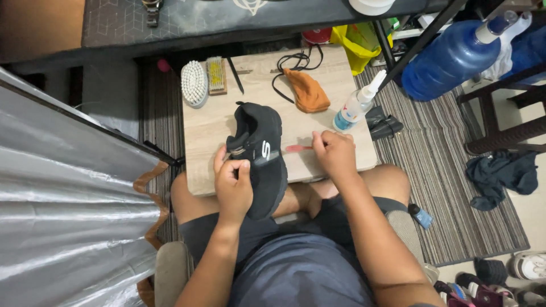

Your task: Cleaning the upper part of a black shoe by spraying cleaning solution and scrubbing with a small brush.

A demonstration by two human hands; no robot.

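A black sneaker (263,153) lies toe-away on a light wooden board (205,131) resting over my knees. My left hand (233,182) grips the sneaker at its left side near the collar. My right hand (335,153) is closed on a small red-handled brush (297,148) whose tip points at the sneaker's right side. I sit cross-legged in dark shorts.
On the board lie a white scrub brush (194,83), a small wooden brush (216,75), a black stick (236,83), black laces (293,62), an orange cloth (307,91) and a spray bottle (358,105). A big blue water jug (449,59) stands at right. A silver sheet (62,210) hangs at left.
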